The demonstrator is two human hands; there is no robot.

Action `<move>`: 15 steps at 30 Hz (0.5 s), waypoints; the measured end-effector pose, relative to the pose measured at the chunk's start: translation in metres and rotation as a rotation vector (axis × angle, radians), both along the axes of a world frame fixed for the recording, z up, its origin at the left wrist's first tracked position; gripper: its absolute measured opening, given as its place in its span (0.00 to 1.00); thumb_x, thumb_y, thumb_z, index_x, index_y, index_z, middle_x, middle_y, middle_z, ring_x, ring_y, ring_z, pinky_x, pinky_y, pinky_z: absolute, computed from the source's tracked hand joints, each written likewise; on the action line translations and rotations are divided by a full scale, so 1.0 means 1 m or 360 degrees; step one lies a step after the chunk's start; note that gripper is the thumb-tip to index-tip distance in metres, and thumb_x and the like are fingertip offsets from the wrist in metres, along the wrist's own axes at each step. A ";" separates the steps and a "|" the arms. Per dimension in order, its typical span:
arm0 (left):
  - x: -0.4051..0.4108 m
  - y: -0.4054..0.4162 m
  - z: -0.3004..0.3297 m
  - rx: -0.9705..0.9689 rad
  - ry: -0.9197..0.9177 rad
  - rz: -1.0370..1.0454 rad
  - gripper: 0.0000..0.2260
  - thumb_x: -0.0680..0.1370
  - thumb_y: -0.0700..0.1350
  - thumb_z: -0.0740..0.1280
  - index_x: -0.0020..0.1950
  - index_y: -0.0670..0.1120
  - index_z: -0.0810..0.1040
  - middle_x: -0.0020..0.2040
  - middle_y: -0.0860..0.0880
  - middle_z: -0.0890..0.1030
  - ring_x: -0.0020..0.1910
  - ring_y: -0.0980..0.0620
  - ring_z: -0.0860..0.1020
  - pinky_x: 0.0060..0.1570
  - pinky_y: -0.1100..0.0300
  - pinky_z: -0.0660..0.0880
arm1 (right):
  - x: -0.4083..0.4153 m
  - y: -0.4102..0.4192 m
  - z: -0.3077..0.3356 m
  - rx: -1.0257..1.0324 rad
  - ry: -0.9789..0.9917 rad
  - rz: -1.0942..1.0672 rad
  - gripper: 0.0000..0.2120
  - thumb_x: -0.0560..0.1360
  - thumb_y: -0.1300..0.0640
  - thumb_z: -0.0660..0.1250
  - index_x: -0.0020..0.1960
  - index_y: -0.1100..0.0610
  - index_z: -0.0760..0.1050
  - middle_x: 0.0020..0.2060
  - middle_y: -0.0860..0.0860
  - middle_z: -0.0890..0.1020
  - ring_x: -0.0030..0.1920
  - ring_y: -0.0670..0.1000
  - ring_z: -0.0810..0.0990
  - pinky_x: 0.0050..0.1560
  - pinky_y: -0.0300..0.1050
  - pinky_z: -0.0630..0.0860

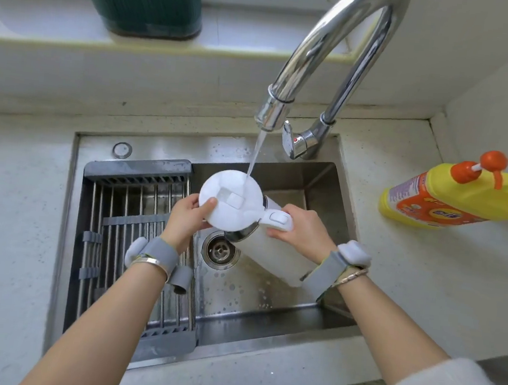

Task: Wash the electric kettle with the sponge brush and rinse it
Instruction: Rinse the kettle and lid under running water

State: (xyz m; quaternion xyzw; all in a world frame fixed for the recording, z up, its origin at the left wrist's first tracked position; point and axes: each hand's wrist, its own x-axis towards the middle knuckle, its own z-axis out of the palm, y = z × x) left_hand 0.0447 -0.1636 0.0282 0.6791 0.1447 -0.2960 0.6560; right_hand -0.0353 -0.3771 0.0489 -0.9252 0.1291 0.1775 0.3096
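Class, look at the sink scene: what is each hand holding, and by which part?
Both hold the electric kettle: the right hand grips its handle, the left hand holds the rim of its open lid under the running water.

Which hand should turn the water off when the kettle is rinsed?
Probably the left hand: it only holds the open lid. The right hand grips the handle, carrying the kettle.

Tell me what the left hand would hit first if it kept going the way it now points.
The left hand already touches the kettle lid; pushing on up and right, it would press that lid first, then probably the water stream. Depth is unclear.
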 end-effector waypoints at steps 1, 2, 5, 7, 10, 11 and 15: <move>-0.002 0.003 0.001 -0.0041 0.0025 0.0008 0.12 0.79 0.39 0.63 0.61 0.37 0.72 0.51 0.44 0.78 0.45 0.53 0.77 0.33 0.67 0.78 | -0.006 0.000 0.005 0.0051 -0.0034 0.0028 0.17 0.70 0.48 0.72 0.52 0.57 0.75 0.47 0.53 0.82 0.49 0.54 0.79 0.46 0.47 0.73; -0.004 0.005 0.002 -0.0071 0.0041 -0.0001 0.13 0.79 0.39 0.63 0.61 0.36 0.72 0.52 0.44 0.78 0.45 0.53 0.77 0.34 0.67 0.78 | -0.011 -0.001 0.011 0.0077 -0.0068 0.0062 0.17 0.70 0.48 0.72 0.53 0.57 0.75 0.47 0.53 0.82 0.49 0.54 0.80 0.47 0.48 0.73; -0.008 0.004 0.005 -0.0138 0.0052 -0.0016 0.14 0.79 0.40 0.63 0.63 0.35 0.72 0.55 0.41 0.78 0.45 0.52 0.78 0.35 0.67 0.79 | -0.019 -0.004 0.029 -0.0142 -0.0178 0.0210 0.19 0.73 0.43 0.67 0.56 0.55 0.72 0.45 0.54 0.83 0.45 0.57 0.80 0.43 0.49 0.73; -0.008 0.003 0.010 -0.0166 0.0042 0.0005 0.14 0.79 0.41 0.62 0.62 0.35 0.72 0.54 0.41 0.78 0.46 0.52 0.78 0.37 0.66 0.79 | -0.014 0.001 0.041 -0.0311 -0.0266 0.0323 0.21 0.74 0.40 0.62 0.55 0.57 0.70 0.44 0.55 0.82 0.43 0.59 0.80 0.38 0.48 0.71; -0.002 0.010 0.014 -0.0095 -0.0031 -0.0053 0.15 0.79 0.42 0.63 0.62 0.33 0.72 0.54 0.40 0.78 0.48 0.49 0.78 0.37 0.66 0.80 | 0.003 0.013 0.058 -0.0490 -0.0207 0.0479 0.22 0.75 0.39 0.59 0.53 0.58 0.67 0.43 0.55 0.81 0.43 0.59 0.80 0.36 0.44 0.67; -0.001 0.014 0.014 -0.0051 -0.0059 -0.0095 0.15 0.78 0.42 0.63 0.61 0.33 0.72 0.54 0.40 0.78 0.48 0.47 0.78 0.36 0.66 0.80 | 0.008 0.016 0.061 -0.0574 -0.0142 0.0560 0.22 0.76 0.39 0.58 0.52 0.58 0.67 0.45 0.56 0.81 0.45 0.60 0.80 0.37 0.45 0.67; -0.009 0.020 0.010 0.0027 -0.0011 -0.0261 0.12 0.77 0.40 0.65 0.58 0.35 0.73 0.53 0.40 0.78 0.46 0.48 0.79 0.34 0.67 0.79 | 0.017 0.027 0.072 -0.0786 0.0118 0.0807 0.22 0.76 0.39 0.59 0.51 0.59 0.70 0.49 0.58 0.80 0.48 0.60 0.79 0.39 0.46 0.66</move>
